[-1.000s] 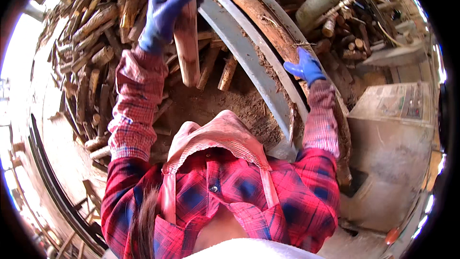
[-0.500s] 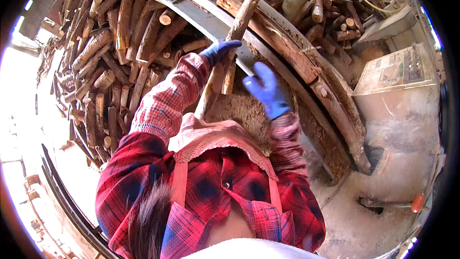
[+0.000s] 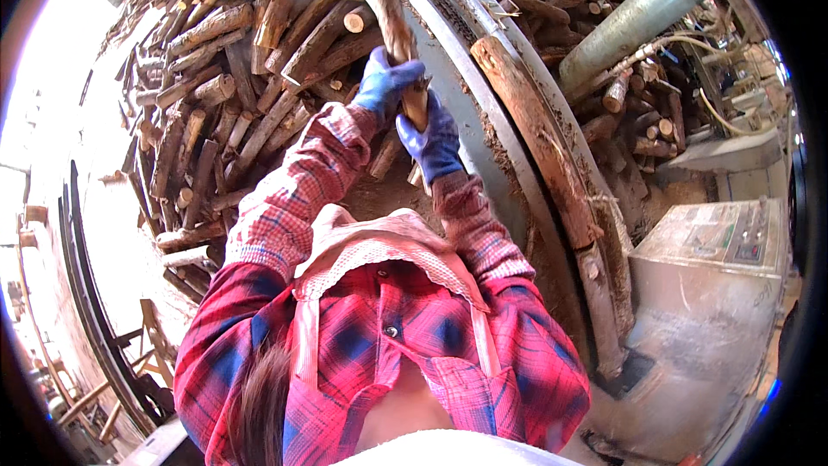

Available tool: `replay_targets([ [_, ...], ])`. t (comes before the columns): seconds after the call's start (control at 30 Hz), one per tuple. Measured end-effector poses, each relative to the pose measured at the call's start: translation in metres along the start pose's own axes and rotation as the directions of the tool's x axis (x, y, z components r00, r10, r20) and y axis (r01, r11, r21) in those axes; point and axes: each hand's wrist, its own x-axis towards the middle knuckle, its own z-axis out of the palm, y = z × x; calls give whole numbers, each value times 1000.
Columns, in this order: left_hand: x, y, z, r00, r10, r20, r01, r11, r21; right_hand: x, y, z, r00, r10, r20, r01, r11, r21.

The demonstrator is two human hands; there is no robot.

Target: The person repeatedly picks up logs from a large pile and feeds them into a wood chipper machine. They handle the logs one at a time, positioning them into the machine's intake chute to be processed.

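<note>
A slim, bark-covered log point(image 3: 390, 13) runs from the far edge of the view back toward me. My left hand point(image 3: 386, 82), in a blue glove, is wrapped round it a little above its near end. My right hand point(image 3: 434, 136), gloved in blue as well, grips that near end from the right side. The log hangs over the left edge of a long metal trough point(image 3: 448, 78). Inside the trough lies a thicker log point(image 3: 539, 129) with stripped bark, and a second log point(image 3: 602, 311) continues nearer to me.
A large heap of cut logs point(image 3: 216, 91) rises at the left. More logs point(image 3: 660, 129) are stacked behind the trough at the right, near a thick metal pipe point(image 3: 634, 22). A dusty control box point(image 3: 707, 237) stands at the right. Dark rails point(image 3: 82, 293) run along the far left.
My right hand, open and off the log before, has closed on its near end. The log has moved away from me and left of the trough logs. The whole view has shifted.
</note>
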Motion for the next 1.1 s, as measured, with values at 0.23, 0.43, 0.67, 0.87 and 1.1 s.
replay_targets([
  [0.23, -9, 109, 32, 878, 470, 93, -479, 855, 198, 213, 2, -60, 939, -246, -239, 331, 832, 445],
  [0.43, -54, 45, -92, 984, 98, -152, -38, 932, 359, 334, 54, -75, 968, -228, -101, 200, 952, -232],
  [0.67, -209, -97, -254, 761, -213, -613, 410, 890, 200, 248, 167, -26, 973, 120, 198, 27, 791, -611],
  [0.87, -315, -163, -319, 724, -458, -516, 571, 817, 75, 217, 153, -53, 958, 233, 166, -68, 750, -658],
  [1.1, -423, -240, -394, 385, -600, -701, 890, 443, 110, 238, 180, -77, 878, 403, 259, 63, 440, -896],
])
